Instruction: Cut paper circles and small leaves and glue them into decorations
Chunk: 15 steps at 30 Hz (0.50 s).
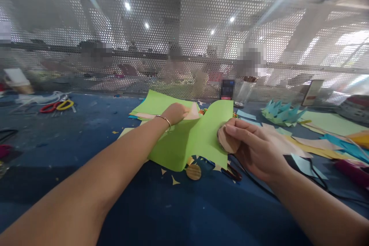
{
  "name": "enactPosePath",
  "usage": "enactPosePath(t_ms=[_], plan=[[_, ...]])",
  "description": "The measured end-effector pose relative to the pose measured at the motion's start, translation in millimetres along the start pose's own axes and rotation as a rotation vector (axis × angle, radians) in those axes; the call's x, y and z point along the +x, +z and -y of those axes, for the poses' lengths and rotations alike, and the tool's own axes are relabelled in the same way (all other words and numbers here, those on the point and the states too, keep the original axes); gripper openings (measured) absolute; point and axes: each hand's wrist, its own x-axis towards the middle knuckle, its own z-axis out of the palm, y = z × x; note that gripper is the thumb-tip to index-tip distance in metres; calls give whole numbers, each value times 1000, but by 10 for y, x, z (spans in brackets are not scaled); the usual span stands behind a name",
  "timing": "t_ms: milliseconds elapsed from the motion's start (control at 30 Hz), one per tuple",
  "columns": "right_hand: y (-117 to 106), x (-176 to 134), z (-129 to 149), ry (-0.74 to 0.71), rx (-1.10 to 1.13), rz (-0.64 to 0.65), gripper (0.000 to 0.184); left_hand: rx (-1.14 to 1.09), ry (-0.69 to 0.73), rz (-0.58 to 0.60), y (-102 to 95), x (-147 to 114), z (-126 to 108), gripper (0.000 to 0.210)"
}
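Observation:
A bright green sheet of paper (207, 132) stands bent in front of me, its right part curling upward. My right hand (253, 144) pinches a tan round disc (227, 142) against the sheet's right edge. Over the left part of the green paper reaches my left hand (175, 112), a bracelet on its wrist. Its fingers are closed at a pale pink piece of paper (193, 111); the fingertips are partly hidden. Below the sheet lies a round disc with wood-like stripes (193, 172). Dark-handled scissors (234, 173) show partly under the paper's lower right corner.
Red and yellow-handled scissors (57, 106) lie at the left. A folded blue-green paper crown (281, 113), coloured paper strips (317, 144), a black cable (259, 184) and a magenta object (351, 171) occupy the right. A glass bottle (245, 92) stands before the perforated screen (129, 65).

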Motion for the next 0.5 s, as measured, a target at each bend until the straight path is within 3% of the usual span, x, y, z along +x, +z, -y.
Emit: enactPosePath(t_ms=[133, 233, 267, 333, 433, 467, 500], plan=[[-31, -2, -3, -29, -20, 39, 26, -151, 4, -114, -248, -6, -276, 23], [-51, -4, 10, -47, -13, 41, 26, -338, -14, -124, -509, -363, -648, 22], [-54, -4, 14, -49, -13, 34, 26, -575, -40, -2, -593, -548, -787, 18], [-51, -6, 20, -57, -15, 16, 27, -890, -98, 357, -733, -957, -1049, 11], [-27, -19, 12, -70, -20, -21, 24, -1021, -240, 1011, -837, -1456, -1300, 12], [-13, -27, 8, -70, -21, -37, 22, -1021, -264, 1121, -841, -1553, -1331, 17], [4, -37, 6, -67, -23, -46, 21, -995, -279, 1146, -831, -1612, -1337, 23]])
